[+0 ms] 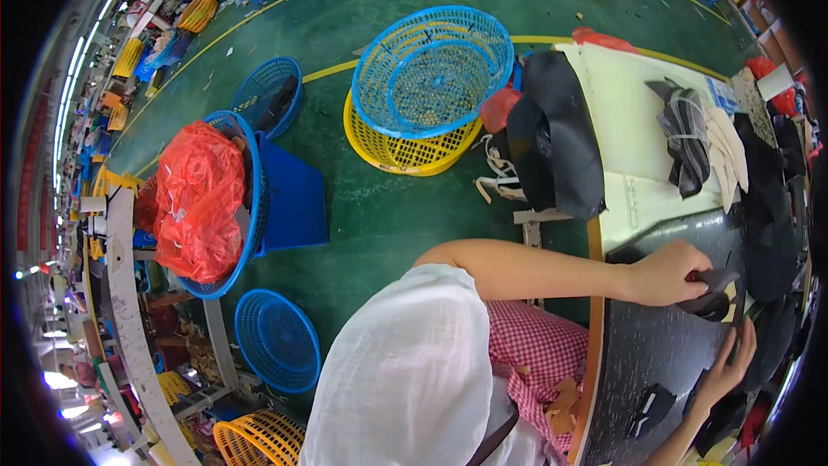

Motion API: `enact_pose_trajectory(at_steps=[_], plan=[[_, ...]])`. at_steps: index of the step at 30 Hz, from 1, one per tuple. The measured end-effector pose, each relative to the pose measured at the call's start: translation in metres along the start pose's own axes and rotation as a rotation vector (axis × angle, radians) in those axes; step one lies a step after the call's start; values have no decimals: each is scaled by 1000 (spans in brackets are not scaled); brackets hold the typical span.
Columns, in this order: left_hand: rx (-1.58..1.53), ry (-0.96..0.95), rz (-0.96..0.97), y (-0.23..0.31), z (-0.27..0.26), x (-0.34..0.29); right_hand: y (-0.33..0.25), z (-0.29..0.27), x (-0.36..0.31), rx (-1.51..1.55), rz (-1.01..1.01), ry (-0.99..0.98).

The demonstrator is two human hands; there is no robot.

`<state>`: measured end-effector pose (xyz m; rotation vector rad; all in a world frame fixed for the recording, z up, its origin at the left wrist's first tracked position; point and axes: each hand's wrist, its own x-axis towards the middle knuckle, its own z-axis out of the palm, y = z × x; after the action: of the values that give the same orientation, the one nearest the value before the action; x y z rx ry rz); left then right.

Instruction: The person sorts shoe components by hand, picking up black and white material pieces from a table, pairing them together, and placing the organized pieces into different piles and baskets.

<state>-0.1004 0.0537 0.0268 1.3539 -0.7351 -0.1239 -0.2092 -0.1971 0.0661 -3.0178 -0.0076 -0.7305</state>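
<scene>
My left hand (668,276) is closed at the worktable's far side, gripping a dark piece of material (714,298) with a red bit showing by the fingers. What exactly it is cannot be made out. Closer to me, my right hand (733,358) has its fingers stretched out against the dark material at the table's right. Both are above a scuffed black board (664,336). A small black piece with pale marks (651,410) lies on that board. Beyond my left hand are a tied dark grey bundle (687,142) and cream strips (724,151).
Black material (561,138) drapes over the table's left edge. On the green floor, a blue basket (431,73) rests on a yellow basket (414,155). Further left, a red plastic bag (203,198) fills another blue basket, near an upright blue bin (293,198) and a low blue basket (276,341).
</scene>
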Motion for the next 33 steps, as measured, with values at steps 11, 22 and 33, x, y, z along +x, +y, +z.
enact_pose_trajectory(at_steps=[11,22,33], plan=[[-401,-100,-240,24,46,-12,-91,-21,-13,896,458,-69],[-122,-238,-252,23,47,-3,-70,-23,-27,1261,574,-112],[-250,73,-131,22,21,0,-33,21,-7,1362,822,60]])
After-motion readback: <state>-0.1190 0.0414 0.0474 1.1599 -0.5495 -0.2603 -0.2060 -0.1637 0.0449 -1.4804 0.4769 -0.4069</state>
